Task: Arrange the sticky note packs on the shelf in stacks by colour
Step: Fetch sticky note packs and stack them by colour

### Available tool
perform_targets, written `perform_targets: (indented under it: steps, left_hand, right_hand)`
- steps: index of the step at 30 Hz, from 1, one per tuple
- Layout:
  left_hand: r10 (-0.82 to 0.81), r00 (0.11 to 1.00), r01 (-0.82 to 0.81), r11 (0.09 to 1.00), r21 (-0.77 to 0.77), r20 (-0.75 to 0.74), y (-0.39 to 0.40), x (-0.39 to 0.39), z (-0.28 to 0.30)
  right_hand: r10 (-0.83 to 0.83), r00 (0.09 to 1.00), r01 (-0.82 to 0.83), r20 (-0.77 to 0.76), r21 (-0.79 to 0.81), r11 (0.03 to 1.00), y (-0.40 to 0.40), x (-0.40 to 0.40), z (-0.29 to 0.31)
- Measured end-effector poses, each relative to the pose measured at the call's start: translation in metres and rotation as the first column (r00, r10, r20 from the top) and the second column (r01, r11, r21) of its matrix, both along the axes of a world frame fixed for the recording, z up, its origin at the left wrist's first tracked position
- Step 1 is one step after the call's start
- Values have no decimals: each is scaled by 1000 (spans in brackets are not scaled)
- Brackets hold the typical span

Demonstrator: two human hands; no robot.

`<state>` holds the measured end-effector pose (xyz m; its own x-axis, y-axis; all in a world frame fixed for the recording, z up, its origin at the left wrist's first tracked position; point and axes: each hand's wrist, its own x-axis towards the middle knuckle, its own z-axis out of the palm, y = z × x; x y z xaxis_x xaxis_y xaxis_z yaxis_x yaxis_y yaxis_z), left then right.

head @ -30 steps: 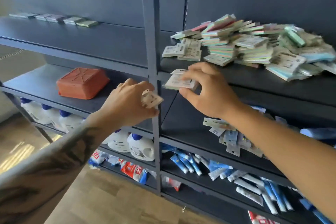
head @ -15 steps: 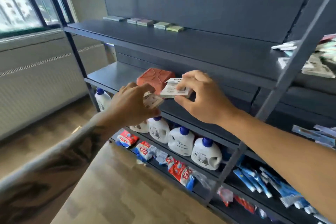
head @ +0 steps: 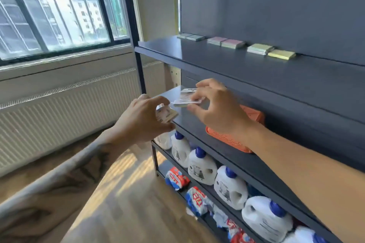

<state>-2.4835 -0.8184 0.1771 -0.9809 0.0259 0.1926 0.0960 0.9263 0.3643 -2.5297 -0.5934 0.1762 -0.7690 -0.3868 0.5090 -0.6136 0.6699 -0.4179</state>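
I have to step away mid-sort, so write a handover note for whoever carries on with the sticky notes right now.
Left hand: pinches one sticky note pack, label side showing, colour not clear.
Right hand: pinches another pack, label side up, in front of the middle shelf.
Top shelf: low piles along the back wall, greenish pair, pink pair, yellow-green pile and yellow pile.
Done: colour stacks started.
Left: check the colour of both held packs and lay each on its matching pile. No unsorted packs show in this view.
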Motion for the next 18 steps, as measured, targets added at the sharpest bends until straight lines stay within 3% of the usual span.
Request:
perform_targets:
  steps: [6, 12, 18]
  left_hand:
    - [-36, 997, 37, 999, 24, -70, -32, -124, 34]
    - [-140, 986, 142, 990, 10, -94, -36, -249, 54]
    - [-442, 892, 438, 897, -69, -94, 6, -380, 73]
  right_hand:
    - [-37, 999, 36, -19, -73, 997, -40, -121, 35]
    - [-187, 982, 185, -18, -58, 981, -19, -212, 57]
    - [-439, 895, 440, 73, 2, 898, 31, -269, 50]
